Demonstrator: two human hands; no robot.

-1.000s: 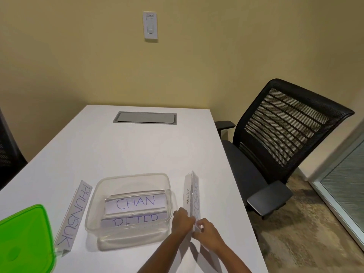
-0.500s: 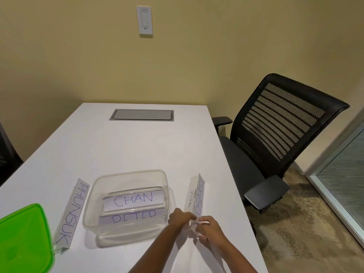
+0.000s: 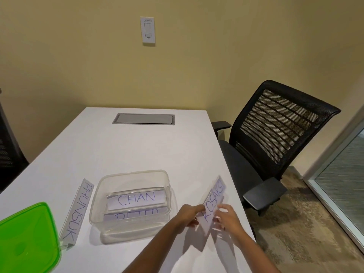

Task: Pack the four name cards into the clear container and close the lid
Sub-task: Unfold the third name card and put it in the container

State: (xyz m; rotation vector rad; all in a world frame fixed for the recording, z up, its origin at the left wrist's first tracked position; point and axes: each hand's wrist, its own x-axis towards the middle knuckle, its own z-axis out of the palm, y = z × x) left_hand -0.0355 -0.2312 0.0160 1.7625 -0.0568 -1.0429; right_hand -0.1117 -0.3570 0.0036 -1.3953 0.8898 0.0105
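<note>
The clear container (image 3: 98, 194) sits open on the white table (image 3: 137, 150), with the CHAN card (image 3: 136, 200) and the PETER card (image 3: 136, 214) lying inside. The PHUNSUK card (image 3: 77, 210) lies on the table to its left. The green lid (image 3: 27, 237) rests at the bottom left corner. Right of the container, the ROSAKS card (image 3: 213, 201) is tilted with its lettering up. My left hand (image 3: 187, 214) grips its near left edge and my right hand (image 3: 226, 216) grips its near right edge.
A black mesh office chair (image 3: 273, 146) stands close to the table's right edge. A grey cable hatch (image 3: 143, 119) is set into the far part of the table. Another dark chair (image 3: 7, 154) shows at the left edge.
The ROSAKS card stood upright on its edge before; both hands have turned and tipped it, so its far end swings right and the lettering faces up.
</note>
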